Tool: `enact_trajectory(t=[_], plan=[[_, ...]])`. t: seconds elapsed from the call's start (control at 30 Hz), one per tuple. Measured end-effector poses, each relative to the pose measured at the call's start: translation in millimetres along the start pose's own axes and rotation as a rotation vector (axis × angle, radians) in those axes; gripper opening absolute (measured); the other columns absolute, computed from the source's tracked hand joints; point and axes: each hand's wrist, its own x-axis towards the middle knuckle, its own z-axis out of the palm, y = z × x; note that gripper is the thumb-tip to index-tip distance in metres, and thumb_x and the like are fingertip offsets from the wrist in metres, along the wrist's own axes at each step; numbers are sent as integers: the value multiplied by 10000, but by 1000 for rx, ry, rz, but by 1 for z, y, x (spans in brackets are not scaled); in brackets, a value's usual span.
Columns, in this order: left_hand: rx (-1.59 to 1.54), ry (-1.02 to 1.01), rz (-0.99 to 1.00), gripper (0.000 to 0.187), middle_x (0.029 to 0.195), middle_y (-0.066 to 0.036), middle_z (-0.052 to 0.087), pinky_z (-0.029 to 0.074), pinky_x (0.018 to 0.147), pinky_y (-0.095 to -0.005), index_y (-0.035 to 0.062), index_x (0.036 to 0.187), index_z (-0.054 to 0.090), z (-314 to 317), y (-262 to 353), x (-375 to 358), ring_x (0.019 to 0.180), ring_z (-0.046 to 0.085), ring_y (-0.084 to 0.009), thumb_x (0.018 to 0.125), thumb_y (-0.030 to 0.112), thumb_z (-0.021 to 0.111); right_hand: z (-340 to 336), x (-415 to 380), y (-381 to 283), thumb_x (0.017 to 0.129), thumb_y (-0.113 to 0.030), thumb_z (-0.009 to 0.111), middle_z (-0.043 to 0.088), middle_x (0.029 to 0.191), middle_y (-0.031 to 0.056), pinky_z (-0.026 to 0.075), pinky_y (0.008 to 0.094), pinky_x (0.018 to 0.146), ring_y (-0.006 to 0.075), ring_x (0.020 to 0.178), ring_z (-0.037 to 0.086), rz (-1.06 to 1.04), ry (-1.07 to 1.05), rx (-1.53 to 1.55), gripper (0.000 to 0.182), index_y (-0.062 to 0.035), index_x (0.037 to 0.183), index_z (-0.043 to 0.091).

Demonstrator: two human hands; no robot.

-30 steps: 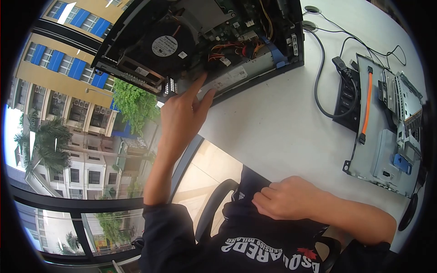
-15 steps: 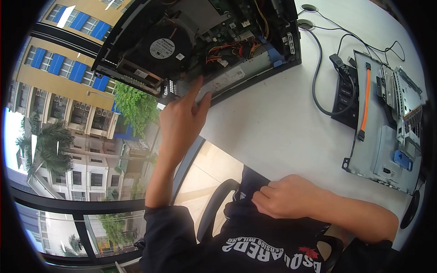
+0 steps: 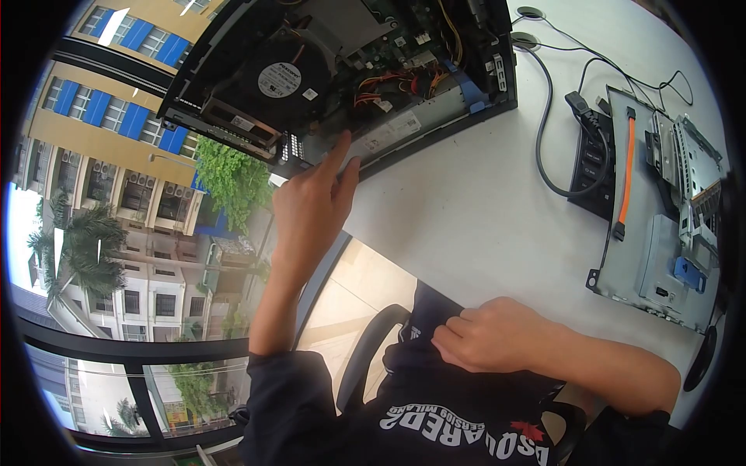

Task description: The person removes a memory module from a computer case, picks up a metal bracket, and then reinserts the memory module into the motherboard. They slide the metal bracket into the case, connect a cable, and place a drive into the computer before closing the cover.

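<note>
My left hand point(image 3: 311, 203) is at the front edge of an open black computer case point(image 3: 497, 116), its index finger stretched over the rim and its thumb apart; nothing shows in it. Its other fingers are mostly hidden. Inside the case are a round fan point(image 3: 280, 80) with a white label, a green circuit board point(image 3: 396, 43), a bundle of coloured wires point(image 3: 381, 95) and a metal drive unit point(image 3: 396, 130) with a blue latch point(image 3: 472, 93). My right hand point(image 3: 489, 334) rests curled into a fist in front of my body, with nothing visible in it.
On the white table point(image 3: 451, 210), a metal panel point(image 3: 614, 264) with brackets and an orange cable point(image 3: 628, 175) lies at the right. A black keyboard point(image 3: 587, 171) is partly under it, with a thick grey cable point(image 3: 538, 128) nearby. A window point(image 3: 155, 256) is at the left.
</note>
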Motion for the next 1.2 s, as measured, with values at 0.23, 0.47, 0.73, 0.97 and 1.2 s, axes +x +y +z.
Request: enact_trajectory(t=[0.23, 0.47, 0.73, 0.97, 1.2], plan=[[87, 20, 66, 294, 643, -65, 687, 478, 487, -365, 133, 1225, 751, 0, 0, 0, 515, 650, -241, 944, 206, 710, 1, 0, 0, 981, -207, 592, 677, 698, 108, 554, 394, 529, 273, 625, 704, -2, 4, -8, 239, -9, 848, 611], [71, 52, 86, 249, 614, -108, 642, 433, 488, -354, 110, 1189, 778, 1, 1, 5, 482, 602, -243, 964, 189, 706, 0, 0, -1, 984, -211, 592, 680, 705, 108, 553, 395, 534, 276, 631, 704, 10, -6, -21, 242, -13, 848, 610], [-23, -37, 3, 237, 630, -104, 673, 498, 509, -385, 119, 1137, 789, -5, -2, 14, 522, 652, -286, 939, 205, 691, 1, -1, -1, 981, -212, 598, 673, 696, 104, 550, 391, 529, 268, 621, 698, 4, 18, -21, 239, -17, 844, 612], [19, -45, -30, 249, 573, -115, 647, 497, 510, -394, 136, 1145, 789, -4, 3, 13, 494, 641, -296, 941, 226, 678, 10, 1, 1, 923, -211, 704, 562, 566, 31, 477, 329, 431, 196, 492, 599, -25, 188, -91, 307, -88, 678, 567], [93, -57, -40, 287, 531, -124, 620, 501, 514, -406, 135, 1178, 781, -4, 6, 11, 483, 633, -313, 938, 217, 646, -1, 0, -2, 986, -231, 605, 670, 694, 97, 548, 386, 531, 262, 621, 695, 12, 4, -24, 257, -17, 844, 614]])
